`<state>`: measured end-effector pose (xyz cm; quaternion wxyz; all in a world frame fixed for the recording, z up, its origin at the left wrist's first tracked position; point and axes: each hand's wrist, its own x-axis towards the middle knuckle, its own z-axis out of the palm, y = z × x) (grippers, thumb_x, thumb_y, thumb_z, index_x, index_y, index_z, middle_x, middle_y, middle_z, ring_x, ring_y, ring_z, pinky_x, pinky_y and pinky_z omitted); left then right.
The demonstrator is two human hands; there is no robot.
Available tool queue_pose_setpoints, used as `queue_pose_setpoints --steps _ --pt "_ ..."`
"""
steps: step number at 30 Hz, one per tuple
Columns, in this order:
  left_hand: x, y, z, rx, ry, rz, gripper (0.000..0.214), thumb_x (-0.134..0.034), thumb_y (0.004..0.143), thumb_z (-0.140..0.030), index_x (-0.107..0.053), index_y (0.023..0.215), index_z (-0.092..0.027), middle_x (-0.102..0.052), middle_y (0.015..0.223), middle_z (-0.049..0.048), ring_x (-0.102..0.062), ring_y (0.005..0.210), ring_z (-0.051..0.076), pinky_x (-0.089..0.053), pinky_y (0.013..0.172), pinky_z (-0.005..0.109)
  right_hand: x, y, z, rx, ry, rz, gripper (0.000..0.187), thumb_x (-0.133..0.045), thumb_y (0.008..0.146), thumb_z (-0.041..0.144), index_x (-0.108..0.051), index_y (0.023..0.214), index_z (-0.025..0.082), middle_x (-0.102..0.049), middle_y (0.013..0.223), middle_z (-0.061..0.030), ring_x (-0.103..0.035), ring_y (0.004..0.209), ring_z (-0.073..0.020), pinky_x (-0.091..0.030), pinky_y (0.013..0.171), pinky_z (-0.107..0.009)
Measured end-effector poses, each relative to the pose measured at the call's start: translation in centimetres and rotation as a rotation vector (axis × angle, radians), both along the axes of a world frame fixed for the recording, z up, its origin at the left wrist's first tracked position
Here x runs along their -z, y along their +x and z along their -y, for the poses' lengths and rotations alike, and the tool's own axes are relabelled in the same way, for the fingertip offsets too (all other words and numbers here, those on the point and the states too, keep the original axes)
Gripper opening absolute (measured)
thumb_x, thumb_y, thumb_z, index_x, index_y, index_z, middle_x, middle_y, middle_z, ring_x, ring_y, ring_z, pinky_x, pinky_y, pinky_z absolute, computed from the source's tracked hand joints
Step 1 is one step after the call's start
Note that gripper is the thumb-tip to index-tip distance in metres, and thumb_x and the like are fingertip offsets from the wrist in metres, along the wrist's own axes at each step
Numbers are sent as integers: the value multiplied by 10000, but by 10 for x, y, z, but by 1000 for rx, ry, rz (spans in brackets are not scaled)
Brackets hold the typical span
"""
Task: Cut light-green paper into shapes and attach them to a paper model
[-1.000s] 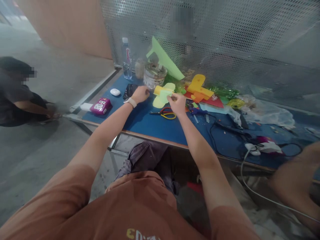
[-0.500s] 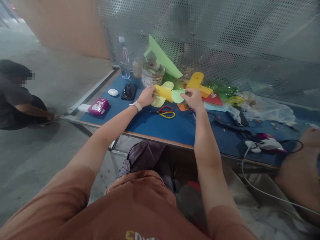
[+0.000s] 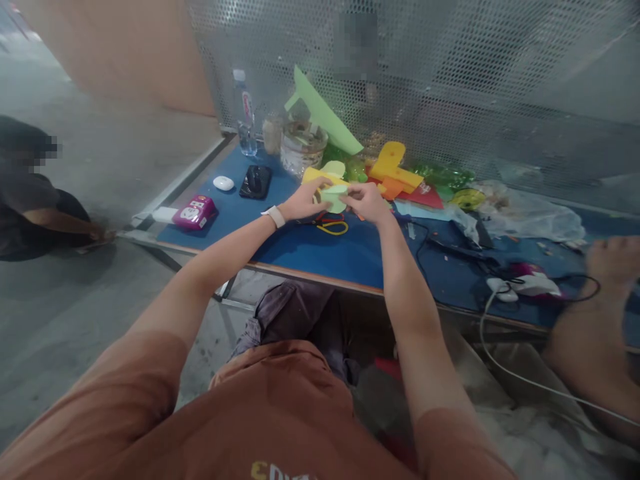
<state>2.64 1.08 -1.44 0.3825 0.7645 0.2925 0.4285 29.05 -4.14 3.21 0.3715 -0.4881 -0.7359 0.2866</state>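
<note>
My left hand and my right hand are close together above the blue table. Both pinch a small light-green foam piece between them. A yellow foam piece lies just behind it, partly hidden by my left hand. Scissors with red and yellow handles lie on the table right under my hands. A white band sits on my left wrist.
A black phone, a white earbud case and a pink box lie at the left. A water bottle, a jar, coloured foam scraps and cables crowd the back and right. One person crouches at far left; another's arm is at right.
My hands have drawn together and come nearer to me with the green piece. The yellow piece that my left hand held up half a second ago now lies lower, behind my hands.
</note>
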Motion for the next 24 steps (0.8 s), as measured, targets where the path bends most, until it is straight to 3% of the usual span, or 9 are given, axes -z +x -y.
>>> queue_pose_setpoints --steps 4,8,12,17,19,20,24 --pt "8 6 -1 -61 -103 46 544 -1050 933 -315 -751 1376 -212 -797 925 16 -755 818 213 -580 880 376 2 -8 2 30 23 -48 654 -1034 902 908 -824 881 289 -733 695 -58 -718 697 -285 -726 741 -507" --pt "12 8 -7 -118 -147 161 464 -1007 961 -226 -732 1335 -238 -758 835 -27 -767 793 190 -601 874 371 4 -12 2 71 -4 -63 648 -1046 873 893 -785 828 301 -743 683 -55 -655 634 -256 -699 673 -483" --pt "11 4 -10 -182 -141 188 444 -1000 936 -172 -750 1297 -243 -750 833 -30 -767 788 190 -612 859 374 0 -7 1 54 -27 -7 594 -1080 863 790 -782 773 284 -751 677 -61 -730 681 -293 -735 783 -523" --pt "9 -5 -10 -196 -104 106 414 -996 942 -144 -774 1280 -236 -728 833 -29 -764 776 199 -597 857 371 -9 48 -4 309 105 255 255 -1019 918 454 -888 863 243 -875 862 -138 -884 957 -405 -755 1072 -605" --pt "7 -7 -8 -196 -82 17 385 -946 989 -144 -767 1318 -231 -728 825 -28 -768 783 211 -594 873 366 -10 80 -6 433 74 419 157 -978 901 369 -945 963 229 -931 999 -171 -917 1080 -432 -749 1140 -608" --pt "5 -7 -6 -200 -70 -43 369 -907 1020 -148 -758 1348 -229 -735 830 -24 -771 793 219 -594 884 365 -10 94 -7 468 10 507 181 -968 881 323 -970 1032 224 -957 1103 -192 -927 1146 -441 -745 1172 -603" --pt "-3 -6 2 -221 -2 -258 348 -754 1115 -167 -723 1459 -209 -772 893 14 -768 845 246 -587 916 370 -6 127 -9 470 -262 743 604 -930 772 170 -986 1374 191 -944 1492 -190 -908 1387 -445 -712 1259 -506"
